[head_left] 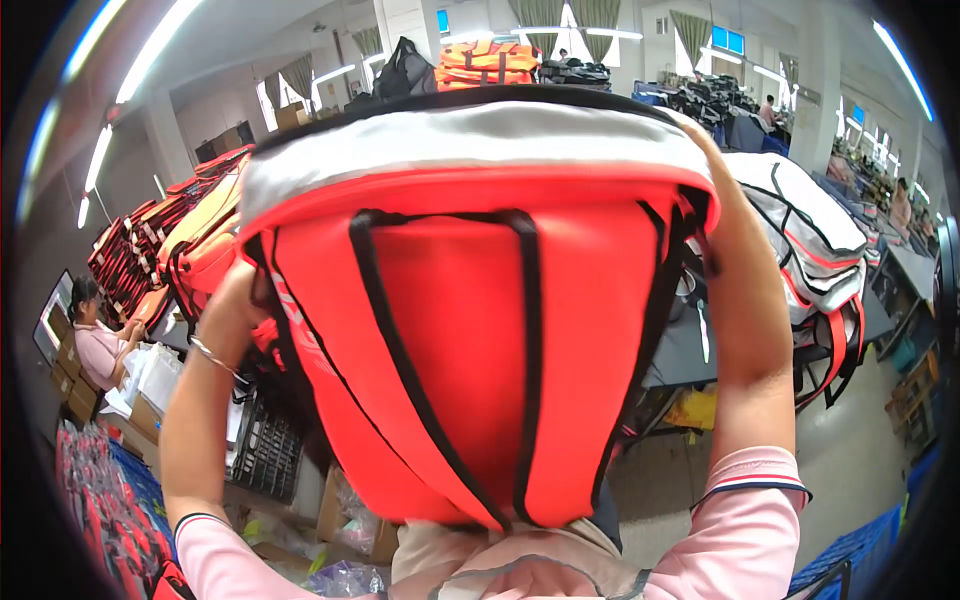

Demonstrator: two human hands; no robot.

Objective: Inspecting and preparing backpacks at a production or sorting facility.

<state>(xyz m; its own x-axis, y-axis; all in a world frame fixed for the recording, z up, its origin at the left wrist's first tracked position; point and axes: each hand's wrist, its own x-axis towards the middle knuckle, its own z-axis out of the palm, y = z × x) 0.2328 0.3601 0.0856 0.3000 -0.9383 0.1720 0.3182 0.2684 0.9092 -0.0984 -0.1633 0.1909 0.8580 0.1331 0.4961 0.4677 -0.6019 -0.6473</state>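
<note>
A large red backpack (450, 330) with black piping and a white band along its upper edge is held up close in front of my chest. It fills the middle of the view. My left hand (240, 288) grips its left side, with the fingers mostly hidden behind the fabric. At the upper right corner my right hand (697, 138) reaches round the far side of the backpack, its fingers out of sight there. Both forearms rise along the sides of the backpack.
On a grey table (684, 350) to the right stands a white and red backpack (805, 235). Orange and red bags (150, 240) are piled at the left, where a person in pink (97, 345) sits. Blue crates (860, 550) flank the lower right; a black crate (265, 450) is lower left.
</note>
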